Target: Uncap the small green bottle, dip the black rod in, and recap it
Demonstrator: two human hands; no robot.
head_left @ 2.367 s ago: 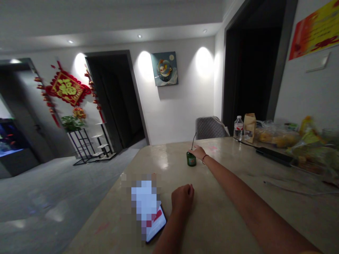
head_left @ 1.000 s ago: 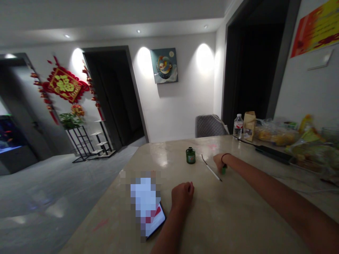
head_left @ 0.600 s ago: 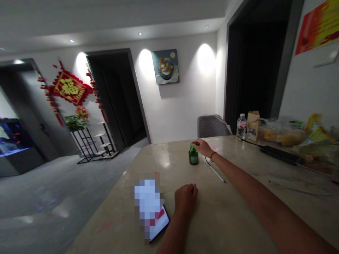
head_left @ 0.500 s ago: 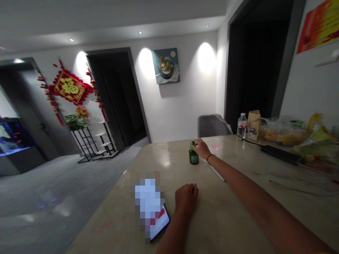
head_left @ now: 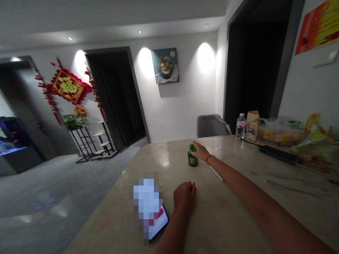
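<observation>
A small dark green bottle (head_left: 193, 160) with a label stands upright on the table. My right hand (head_left: 200, 151) reaches out to it, with its fingers closed around the bright green cap (head_left: 192, 148) at the top. Dark marks show on the cap, whose face is turned towards me. I cannot tell whether it is still attached to the bottle. My left hand (head_left: 184, 196) rests on the table in a loose fist, nothing visible in it. Beside that fist, to the left, lies a phone (head_left: 160, 225) with a lit, mostly blurred-out screen.
A thin white stick (head_left: 215, 173) lies under my right forearm on the table (head_left: 111, 211). To the right are a water bottle (head_left: 241, 126), a paper bag (head_left: 252, 125), plastic bags of food (head_left: 282, 133), a black power strip (head_left: 278, 154) and cables. A grey chair (head_left: 212, 126) stands behind.
The green cap under my right fingers has tipped, so its marked face now shows. My left hand stays curled in the same place. The view has shifted slightly.
</observation>
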